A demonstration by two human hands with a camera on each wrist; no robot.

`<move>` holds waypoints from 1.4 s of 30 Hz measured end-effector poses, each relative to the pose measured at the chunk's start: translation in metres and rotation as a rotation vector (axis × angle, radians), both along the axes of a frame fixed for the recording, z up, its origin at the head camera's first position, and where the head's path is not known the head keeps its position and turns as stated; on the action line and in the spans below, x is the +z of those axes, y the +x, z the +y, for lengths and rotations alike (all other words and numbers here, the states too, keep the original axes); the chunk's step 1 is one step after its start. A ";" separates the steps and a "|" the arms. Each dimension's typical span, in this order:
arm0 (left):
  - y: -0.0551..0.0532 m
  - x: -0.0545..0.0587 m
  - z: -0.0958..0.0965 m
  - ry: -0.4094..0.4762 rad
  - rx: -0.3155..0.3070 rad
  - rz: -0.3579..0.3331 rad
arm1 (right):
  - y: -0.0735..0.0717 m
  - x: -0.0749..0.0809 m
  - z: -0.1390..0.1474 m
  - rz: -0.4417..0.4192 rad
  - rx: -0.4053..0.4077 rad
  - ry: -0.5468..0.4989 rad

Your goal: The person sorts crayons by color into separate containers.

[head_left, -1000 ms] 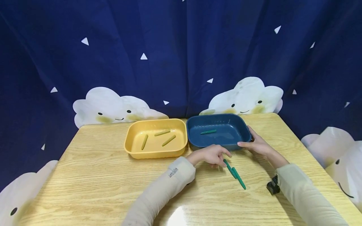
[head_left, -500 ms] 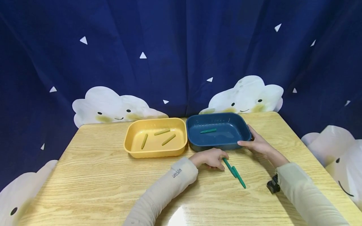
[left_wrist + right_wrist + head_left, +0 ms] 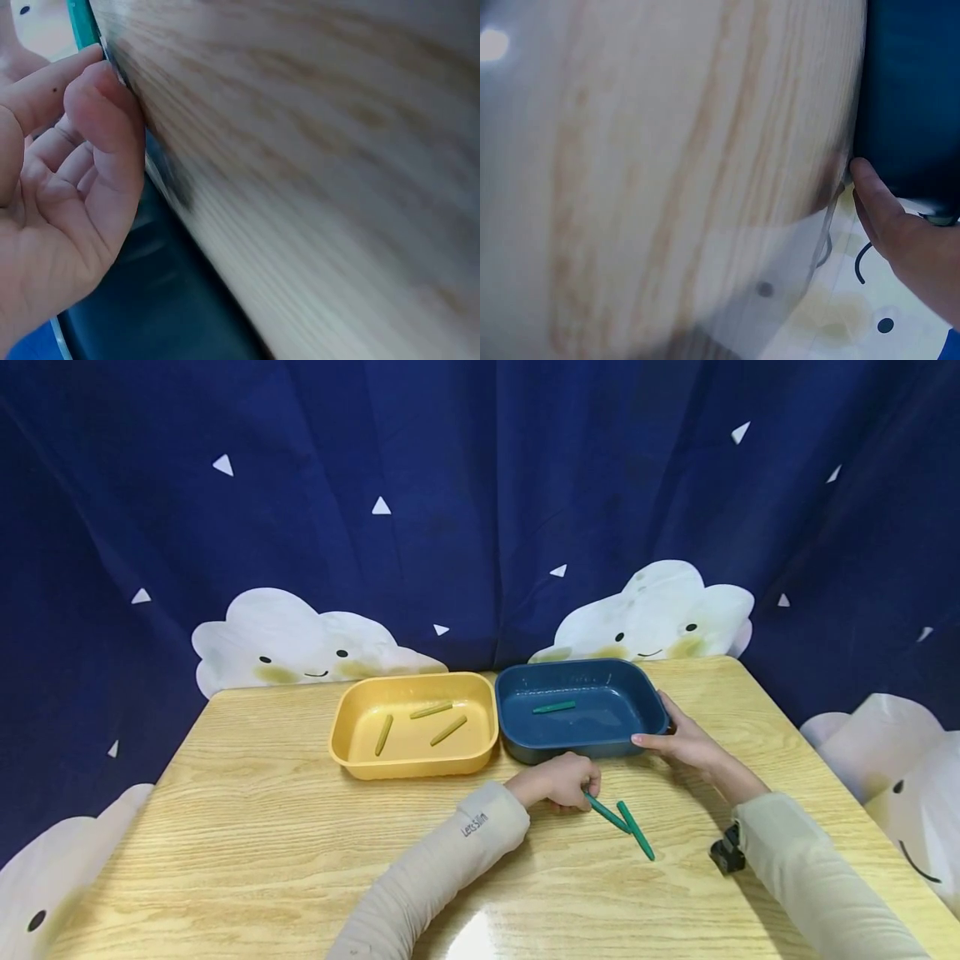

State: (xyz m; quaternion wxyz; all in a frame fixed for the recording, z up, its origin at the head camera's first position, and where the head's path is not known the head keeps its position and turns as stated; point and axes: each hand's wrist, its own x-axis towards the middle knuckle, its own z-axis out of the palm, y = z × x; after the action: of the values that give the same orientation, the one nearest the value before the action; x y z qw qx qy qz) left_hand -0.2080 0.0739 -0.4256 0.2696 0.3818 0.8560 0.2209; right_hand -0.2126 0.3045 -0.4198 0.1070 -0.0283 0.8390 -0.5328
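My left hand (image 3: pixel 566 782) is low over the table just in front of the blue bin (image 3: pixel 576 750). Its thumb and index finger pinch one end of a green crayon (image 3: pixel 609 814); in the left wrist view the crayon (image 3: pixel 82 24) shows beside the fingertips. Another green crayon (image 3: pixel 636 832) lies on the wood close to its free end. At the bin's right front corner my right hand (image 3: pixel 686 745) holds the wall, thumb at the front and fingers round the side. A third green crayon (image 3: pixel 553 707) lies inside the bin.
A yellow bin (image 3: pixel 412 769) stands directly left of the blue one, with 3 yellow crayons (image 3: pixel 448 731) inside. Both bins are near the back edge of the wooden table (image 3: pixel 247 835). Behind hangs a dark blue curtain (image 3: pixel 450 485) with cloud prints.
My left hand's fingers have closed on the near green crayon and turned it, so its far end now stands apart from the other crayon. The right hand stays at the blue bin.
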 end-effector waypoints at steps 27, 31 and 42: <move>-0.002 0.021 -0.020 0.402 -0.044 -0.156 | 0.002 -0.002 0.002 0.008 0.020 0.018; -0.003 0.024 -0.022 0.436 -0.027 -0.145 | 0.001 -0.002 0.001 0.007 0.021 0.026; -0.003 0.028 -0.026 0.578 0.046 -0.187 | 0.001 -0.004 0.003 0.009 0.013 0.032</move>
State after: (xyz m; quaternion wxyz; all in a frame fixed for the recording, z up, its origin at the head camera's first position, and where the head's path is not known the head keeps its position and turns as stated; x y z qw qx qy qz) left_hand -0.2114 0.0481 -0.3972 0.2226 0.4012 0.7376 0.4955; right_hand -0.2114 0.3077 -0.4241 0.1072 -0.0344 0.8478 -0.5183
